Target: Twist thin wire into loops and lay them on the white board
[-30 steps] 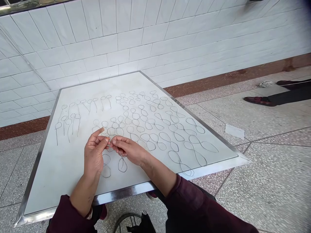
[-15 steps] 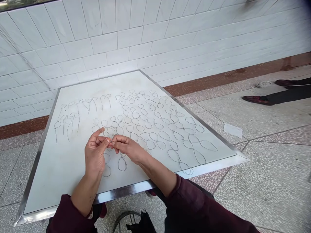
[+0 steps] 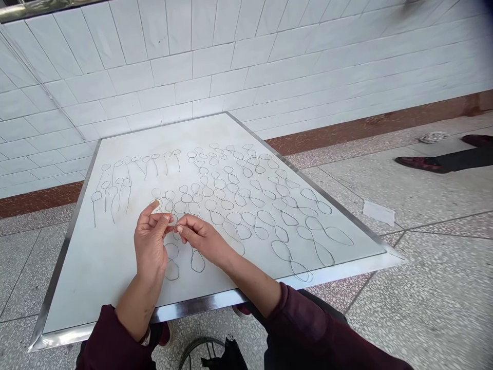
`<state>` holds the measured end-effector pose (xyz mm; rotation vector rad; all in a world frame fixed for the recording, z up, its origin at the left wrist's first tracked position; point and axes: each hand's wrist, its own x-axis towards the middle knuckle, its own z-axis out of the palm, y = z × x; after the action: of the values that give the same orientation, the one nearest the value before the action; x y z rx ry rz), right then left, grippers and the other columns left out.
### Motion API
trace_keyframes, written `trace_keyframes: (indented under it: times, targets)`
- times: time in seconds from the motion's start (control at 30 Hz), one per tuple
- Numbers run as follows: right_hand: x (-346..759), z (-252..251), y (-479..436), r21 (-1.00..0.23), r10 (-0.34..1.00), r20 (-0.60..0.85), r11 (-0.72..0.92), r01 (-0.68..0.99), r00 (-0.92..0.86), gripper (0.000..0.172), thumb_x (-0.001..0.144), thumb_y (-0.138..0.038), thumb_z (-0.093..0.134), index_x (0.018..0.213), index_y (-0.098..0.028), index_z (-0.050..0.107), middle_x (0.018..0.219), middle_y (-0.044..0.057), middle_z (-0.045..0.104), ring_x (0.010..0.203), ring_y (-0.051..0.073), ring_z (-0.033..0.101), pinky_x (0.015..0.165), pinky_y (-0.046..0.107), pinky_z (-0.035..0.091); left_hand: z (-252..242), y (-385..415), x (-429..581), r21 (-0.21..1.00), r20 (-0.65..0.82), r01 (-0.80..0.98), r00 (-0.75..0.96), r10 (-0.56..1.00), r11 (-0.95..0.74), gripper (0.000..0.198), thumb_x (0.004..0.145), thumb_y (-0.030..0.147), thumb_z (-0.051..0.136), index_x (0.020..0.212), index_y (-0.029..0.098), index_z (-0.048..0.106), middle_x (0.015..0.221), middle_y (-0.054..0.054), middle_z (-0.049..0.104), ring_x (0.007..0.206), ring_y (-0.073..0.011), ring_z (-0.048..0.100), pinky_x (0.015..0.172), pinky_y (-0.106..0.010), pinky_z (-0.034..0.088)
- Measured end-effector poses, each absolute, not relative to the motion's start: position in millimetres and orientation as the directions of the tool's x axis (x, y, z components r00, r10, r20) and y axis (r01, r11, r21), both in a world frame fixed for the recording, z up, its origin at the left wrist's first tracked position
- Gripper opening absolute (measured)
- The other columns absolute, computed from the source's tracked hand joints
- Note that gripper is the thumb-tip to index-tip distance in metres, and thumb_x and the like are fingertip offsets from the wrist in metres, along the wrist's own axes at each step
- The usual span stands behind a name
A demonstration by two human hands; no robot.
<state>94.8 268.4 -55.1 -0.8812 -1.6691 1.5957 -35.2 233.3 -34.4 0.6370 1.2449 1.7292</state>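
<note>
Above the near part of the table, my left hand (image 3: pixel 151 244) pinches a thin wire between thumb and forefinger, its other fingers loosely bent. My right hand (image 3: pixel 202 237) also pinches the wire, its fingertips close beside the left ones. The wire is so fine that its course between the fingers is hard to follow. Just below the hands lie a figure-eight wire (image 3: pixel 178 272) and a dark wire loop (image 3: pixel 197 272), its upper part hidden by the right hand. Many similar figure-eight wires (image 3: pixel 324 209) spread over the right side of the tabletop.
Single-loop wires with straight tails (image 3: pixel 94 210) lie on the left of the white, metal-edged table (image 3: pixel 96 288). A tiled wall (image 3: pixel 215 67) stands behind it. At right, a person's shoe (image 3: pixel 418 163) and a white paper (image 3: pixel 378 212) are on the floor.
My fingertips have drawn slightly apart, the right hand moving a little away from the left. The view has shifted slightly, so the table appears farther right. Wires on the table look unmoved.
</note>
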Motion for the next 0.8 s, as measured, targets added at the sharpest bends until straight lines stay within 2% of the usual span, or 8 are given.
trace_keyframes:
  times: [0.17,0.43,0.6,0.67,0.8]
  targets:
    - [93.2,-53.3,265.7,-0.978,0.858,0.089,0.172,0.119,-0.506,0.014,0.090,-0.029,0.051,0.078,-0.023,0.057,0.066,-0.004,0.052,0.060,0.012,0.043,0.058,0.025,0.034,-35.9,232.1,-34.0,0.919,-0.062,-0.367,-0.490,0.870,-0.141,0.045,0.072,0.023,0.077,0.115,0.022,0.064,0.072,0.003,0.060,0.076,-0.0139,0.062,0.075,-0.031,0.051]
    - [98.7,-49.4,268.7,-0.969,0.869,0.023,0.140,0.202,-0.495,0.016,0.090,-0.030,0.051,0.078,-0.021,0.058,0.065,-0.005,0.055,0.054,0.009,0.039,0.054,0.022,0.033,-33.8,233.2,-36.5,0.950,-0.022,-0.296,-0.376,0.926,-0.098,0.043,0.076,0.024,0.074,0.117,0.022,0.064,0.076,0.002,0.059,0.079,-0.0136,0.060,0.075,-0.030,0.052]
    - [98.2,-52.2,267.7,-0.984,0.846,0.028,0.116,0.133,-0.533,0.012,0.088,-0.032,0.058,0.086,-0.021,0.060,0.067,-0.004,0.057,0.058,0.009,0.044,0.055,0.021,0.037,-35.2,234.3,-39.0,0.952,0.001,-0.269,-0.472,0.882,-0.145,0.044,0.074,0.023,0.076,0.116,0.022,0.066,0.073,0.003,0.058,0.079,-0.0135,0.059,0.070,-0.027,0.051]
    - [96.8,-54.1,265.3,-0.978,0.857,0.062,0.154,0.140,-0.511,0.010,0.088,-0.030,0.057,0.087,-0.022,0.061,0.064,-0.005,0.055,0.055,0.009,0.043,0.053,0.021,0.036,-35.6,234.5,-39.1,0.950,0.020,-0.260,-0.500,0.866,-0.172,0.043,0.074,0.023,0.076,0.116,0.023,0.066,0.072,0.003,0.057,0.078,-0.0135,0.058,0.068,-0.027,0.052]
    - [93.9,-58.4,261.4,-0.920,0.858,0.216,0.339,0.198,-0.467,0.010,0.090,-0.024,0.053,0.090,-0.022,0.063,0.064,-0.005,0.055,0.053,0.008,0.043,0.053,0.021,0.036,-35.3,234.2,-39.0,0.942,0.051,-0.258,-0.523,0.851,-0.214,0.043,0.074,0.022,0.076,0.116,0.023,0.066,0.072,0.003,0.056,0.075,-0.0128,0.057,0.068,-0.029,0.054]
